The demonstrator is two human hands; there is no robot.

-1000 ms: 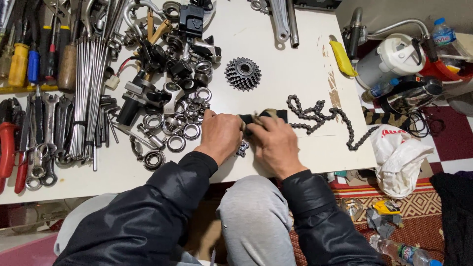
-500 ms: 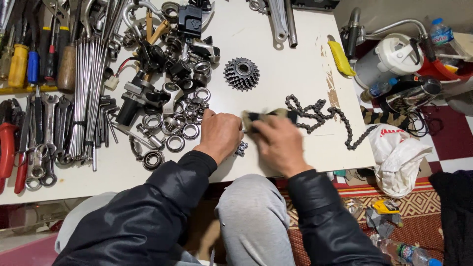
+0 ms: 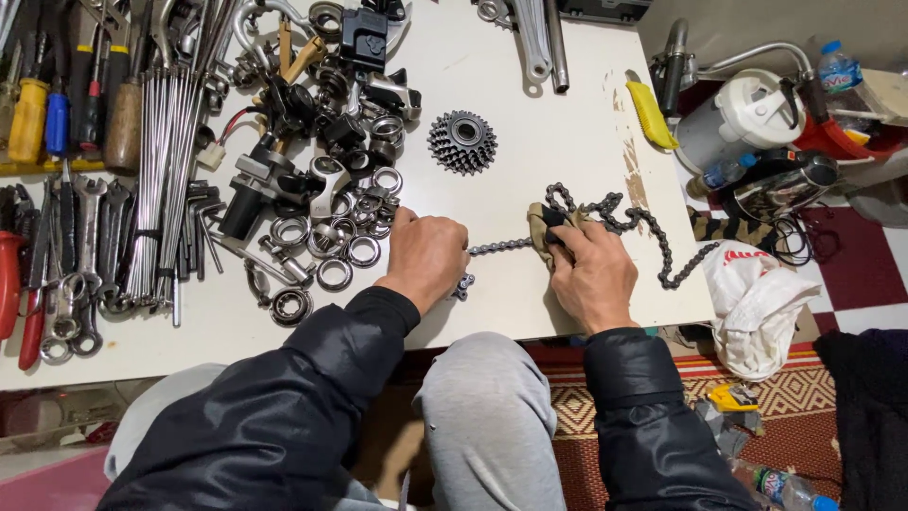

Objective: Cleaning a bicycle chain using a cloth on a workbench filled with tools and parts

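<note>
The left hand (image 3: 427, 257) is closing in a fist on one end of the bicycle chain (image 3: 605, 222) on the white table (image 3: 530, 123). The right hand (image 3: 591, 270) is pinching a tan rag (image 3: 544, 222) around it. The hands are now standing farther apart, with more chain stretched between them.
</note>
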